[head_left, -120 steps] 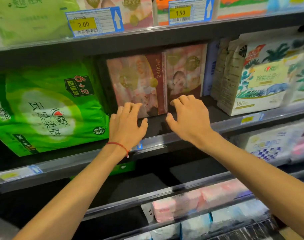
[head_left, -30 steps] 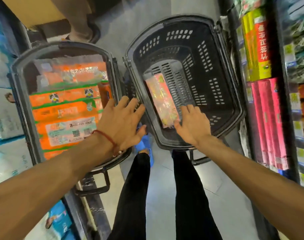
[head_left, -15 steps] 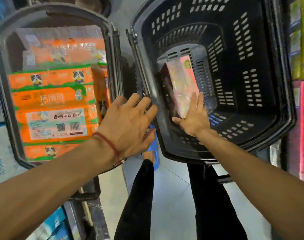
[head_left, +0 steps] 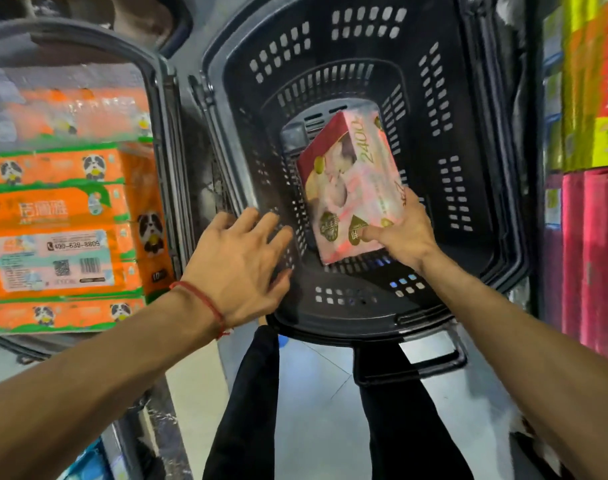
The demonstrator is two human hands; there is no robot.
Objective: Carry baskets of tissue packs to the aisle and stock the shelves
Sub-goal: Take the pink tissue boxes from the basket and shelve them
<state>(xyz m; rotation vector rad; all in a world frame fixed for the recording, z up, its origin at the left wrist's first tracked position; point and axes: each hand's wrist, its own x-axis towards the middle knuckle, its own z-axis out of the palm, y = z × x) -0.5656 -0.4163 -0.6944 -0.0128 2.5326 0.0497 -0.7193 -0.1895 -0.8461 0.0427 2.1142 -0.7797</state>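
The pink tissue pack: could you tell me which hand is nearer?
Right. The right hand grips the pink tissue pack; the left hand hovers apart on its left.

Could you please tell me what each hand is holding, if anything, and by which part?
The right hand grips the pink tissue pack by its near right corner; the left hand holds nothing.

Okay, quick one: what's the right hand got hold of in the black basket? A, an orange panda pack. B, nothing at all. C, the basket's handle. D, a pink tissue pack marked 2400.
D: the right hand has its grip on the near corner of the pink tissue pack inside the black basket, thumb on the pack's face, while the left hand is spread and holds nothing.
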